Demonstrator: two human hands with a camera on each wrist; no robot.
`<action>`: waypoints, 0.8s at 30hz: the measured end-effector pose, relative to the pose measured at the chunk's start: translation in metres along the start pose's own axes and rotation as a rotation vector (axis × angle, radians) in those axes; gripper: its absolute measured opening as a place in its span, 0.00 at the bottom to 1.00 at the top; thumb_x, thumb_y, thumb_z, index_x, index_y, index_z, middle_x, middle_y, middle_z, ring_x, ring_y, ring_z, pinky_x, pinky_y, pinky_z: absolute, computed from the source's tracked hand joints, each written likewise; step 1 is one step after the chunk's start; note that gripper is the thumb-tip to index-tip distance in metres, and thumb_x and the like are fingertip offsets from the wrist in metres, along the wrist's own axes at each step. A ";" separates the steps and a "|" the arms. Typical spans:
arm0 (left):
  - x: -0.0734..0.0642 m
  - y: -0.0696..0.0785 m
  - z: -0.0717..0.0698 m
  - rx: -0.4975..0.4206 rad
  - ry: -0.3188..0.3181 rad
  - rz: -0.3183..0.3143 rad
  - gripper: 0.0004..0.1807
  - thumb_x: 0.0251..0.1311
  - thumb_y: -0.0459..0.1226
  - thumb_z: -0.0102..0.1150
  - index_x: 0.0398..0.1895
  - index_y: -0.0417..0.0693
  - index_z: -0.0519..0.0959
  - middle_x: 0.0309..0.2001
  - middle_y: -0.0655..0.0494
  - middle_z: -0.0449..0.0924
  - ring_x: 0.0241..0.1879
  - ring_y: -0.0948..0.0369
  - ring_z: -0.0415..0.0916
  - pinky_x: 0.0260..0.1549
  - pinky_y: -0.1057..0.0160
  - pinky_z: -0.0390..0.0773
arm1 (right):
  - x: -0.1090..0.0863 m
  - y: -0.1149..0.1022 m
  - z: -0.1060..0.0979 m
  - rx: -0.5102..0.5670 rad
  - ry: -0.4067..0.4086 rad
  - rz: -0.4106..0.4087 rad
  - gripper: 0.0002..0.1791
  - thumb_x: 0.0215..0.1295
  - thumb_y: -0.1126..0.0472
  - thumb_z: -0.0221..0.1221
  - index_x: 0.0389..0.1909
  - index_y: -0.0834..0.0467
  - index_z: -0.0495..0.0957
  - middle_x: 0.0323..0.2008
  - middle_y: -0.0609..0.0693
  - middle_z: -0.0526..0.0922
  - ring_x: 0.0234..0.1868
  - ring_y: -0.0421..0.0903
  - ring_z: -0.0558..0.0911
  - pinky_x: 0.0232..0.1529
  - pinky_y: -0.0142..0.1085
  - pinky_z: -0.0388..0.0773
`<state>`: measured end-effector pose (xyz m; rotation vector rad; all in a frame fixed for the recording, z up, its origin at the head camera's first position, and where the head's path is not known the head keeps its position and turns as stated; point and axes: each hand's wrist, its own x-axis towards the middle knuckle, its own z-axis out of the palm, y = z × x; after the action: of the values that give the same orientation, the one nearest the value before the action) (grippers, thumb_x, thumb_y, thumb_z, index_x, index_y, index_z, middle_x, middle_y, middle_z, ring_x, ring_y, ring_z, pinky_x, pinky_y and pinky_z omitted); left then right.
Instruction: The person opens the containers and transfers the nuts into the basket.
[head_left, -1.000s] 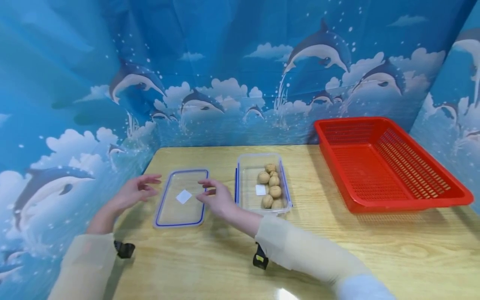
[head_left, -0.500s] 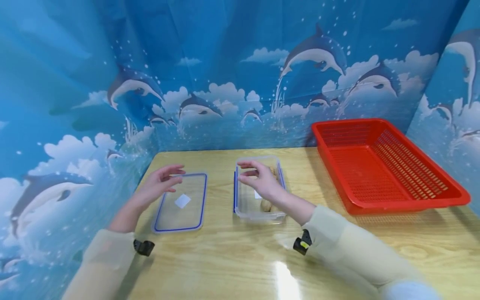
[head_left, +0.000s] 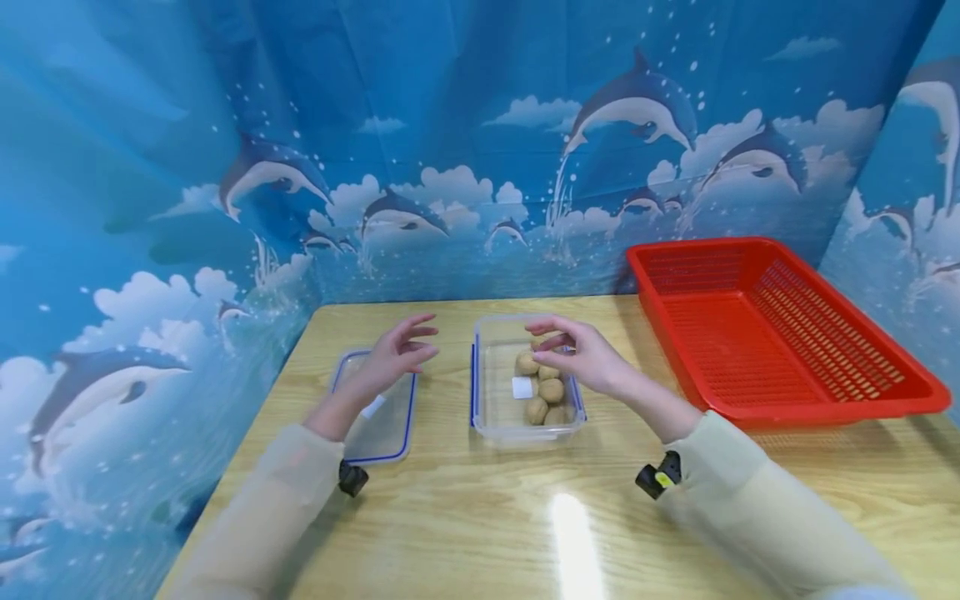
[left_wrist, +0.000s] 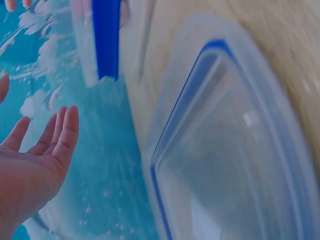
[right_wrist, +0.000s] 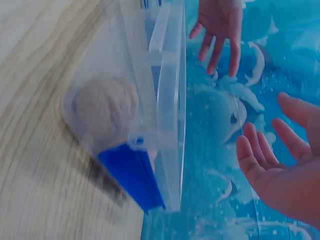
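Observation:
A clear plastic food container point(head_left: 495, 400) stands mid-table, several walnuts point(head_left: 551, 390) gathered along its right side and a white label on its base. In the right wrist view a blue clip point(right_wrist: 132, 172) hangs off its side. My right hand point(head_left: 581, 354) hovers over its right edge with fingers loosely bent and nothing between them. To the left lies a clear lid point(head_left: 390, 433) with a blue seal, flat on the table and partly hidden by my left arm. My left hand point(head_left: 393, 358), fingers relaxed, holds nothing and is above the lid's far right corner.
A red slotted plastic basket point(head_left: 772, 350) sits at the back right of the wooden table point(head_left: 465, 517). Behind it all hangs a blue dolphin-print backdrop point(head_left: 465, 150). Dark wrist cameras point(head_left: 660, 475) are strapped at both cuffs.
Both hands have moved to the right. My right hand has gone from the lid to above the container, and my left from beside the lid to over it. Lid and container stay put.

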<state>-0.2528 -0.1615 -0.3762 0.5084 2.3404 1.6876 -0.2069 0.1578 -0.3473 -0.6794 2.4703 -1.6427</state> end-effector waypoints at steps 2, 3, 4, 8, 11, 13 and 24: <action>0.005 -0.005 0.006 -0.022 -0.024 -0.007 0.33 0.68 0.38 0.57 0.74 0.53 0.58 0.67 0.43 0.63 0.61 0.46 0.68 0.53 0.39 0.72 | -0.001 0.004 -0.004 -0.032 -0.019 -0.012 0.22 0.67 0.67 0.59 0.61 0.64 0.71 0.58 0.63 0.74 0.53 0.57 0.78 0.46 0.45 0.81; 0.007 -0.007 0.009 -0.032 -0.037 -0.010 0.34 0.68 0.37 0.57 0.75 0.52 0.57 0.68 0.42 0.62 0.61 0.46 0.67 0.54 0.39 0.71 | -0.002 0.006 -0.005 -0.047 -0.032 -0.023 0.22 0.67 0.68 0.59 0.61 0.65 0.72 0.58 0.63 0.74 0.52 0.57 0.79 0.46 0.45 0.81; 0.010 -0.009 0.012 -0.038 -0.046 -0.014 0.34 0.68 0.36 0.56 0.75 0.52 0.57 0.69 0.41 0.61 0.62 0.45 0.66 0.54 0.39 0.71 | -0.002 0.007 -0.007 -0.065 -0.044 -0.025 0.21 0.67 0.68 0.59 0.60 0.65 0.72 0.57 0.63 0.75 0.51 0.57 0.79 0.46 0.45 0.81; 0.016 -0.014 0.024 -0.023 -0.086 -0.043 0.36 0.67 0.37 0.57 0.75 0.51 0.55 0.71 0.37 0.56 0.65 0.42 0.62 0.54 0.41 0.73 | -0.004 0.011 -0.008 -0.164 -0.118 -0.046 0.21 0.65 0.68 0.61 0.59 0.65 0.73 0.56 0.62 0.76 0.51 0.56 0.79 0.47 0.45 0.80; 0.018 -0.016 0.033 0.006 -0.120 -0.084 0.38 0.65 0.40 0.60 0.76 0.54 0.54 0.73 0.39 0.53 0.67 0.43 0.60 0.53 0.42 0.74 | -0.004 0.014 -0.008 -0.217 -0.201 -0.054 0.24 0.64 0.67 0.62 0.61 0.65 0.72 0.56 0.61 0.77 0.52 0.58 0.79 0.49 0.48 0.79; 0.020 -0.018 0.038 0.015 -0.140 -0.106 0.40 0.64 0.42 0.62 0.76 0.57 0.54 0.74 0.40 0.51 0.68 0.43 0.58 0.53 0.42 0.74 | -0.004 0.016 -0.007 -0.219 -0.260 -0.057 0.24 0.65 0.67 0.62 0.61 0.66 0.72 0.56 0.61 0.77 0.52 0.60 0.78 0.51 0.51 0.77; 0.025 -0.024 0.051 -0.003 -0.225 -0.182 0.40 0.63 0.40 0.63 0.75 0.63 0.55 0.75 0.43 0.48 0.67 0.43 0.61 0.54 0.45 0.74 | 0.006 0.029 -0.009 -0.236 -0.401 -0.033 0.22 0.62 0.67 0.65 0.56 0.66 0.76 0.51 0.63 0.79 0.47 0.55 0.81 0.48 0.46 0.78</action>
<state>-0.2606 -0.1144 -0.4144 0.4440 2.1534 1.4706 -0.2244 0.1718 -0.3685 -0.9726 2.3770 -1.0956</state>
